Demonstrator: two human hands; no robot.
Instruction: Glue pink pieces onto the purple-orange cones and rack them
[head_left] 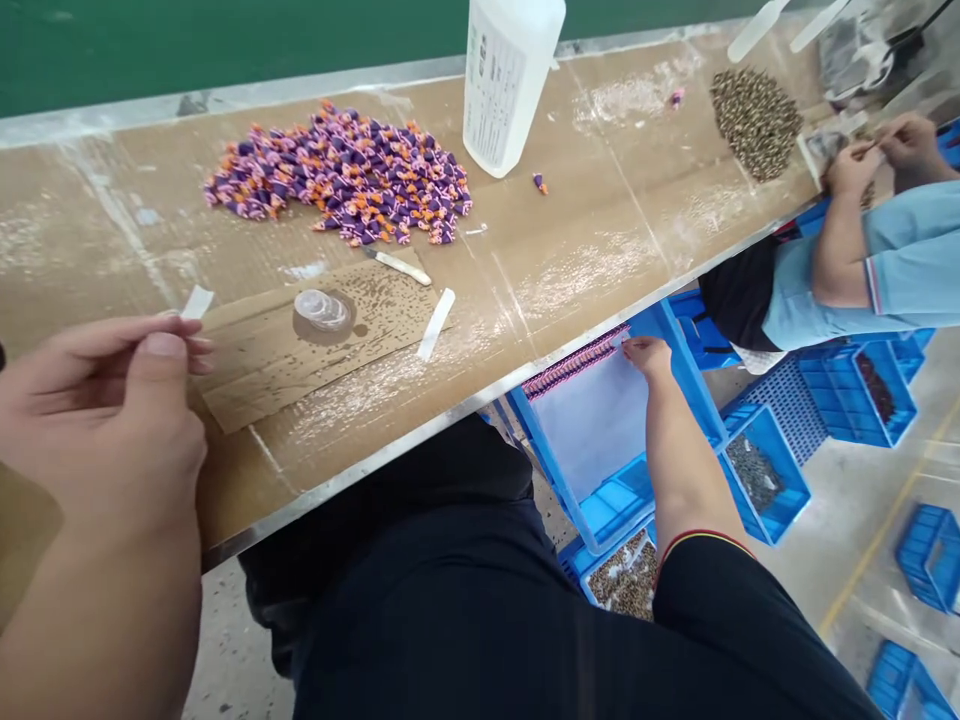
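My left hand [112, 400] is over the table's left end, thumb and fingertips pinched together. Whatever they hold, if anything, is too small to make out. A strip of white tape [198, 302] shows just beyond the fingertips, by a brown cardboard sheet [259, 385]. On that sheet is a small clear round dish [321, 310] with a wet patch around it. My right hand [646, 355] reaches down to a blue crate [551, 450], fingers closed at the end of a row of small pink-and-purple pieces [574, 365] along a white sheet [592, 430]. Its fingertips are partly hidden.
Behind the cardboard lie a pile of purple-and-orange pieces [352, 180], a white-handled knife [401, 266] and a white bottle [510, 85]. A co-worker's hands [862, 160] are at the far right, near a pile of brownish pieces [756, 120]. Blue bins [765, 475] stand on the floor.
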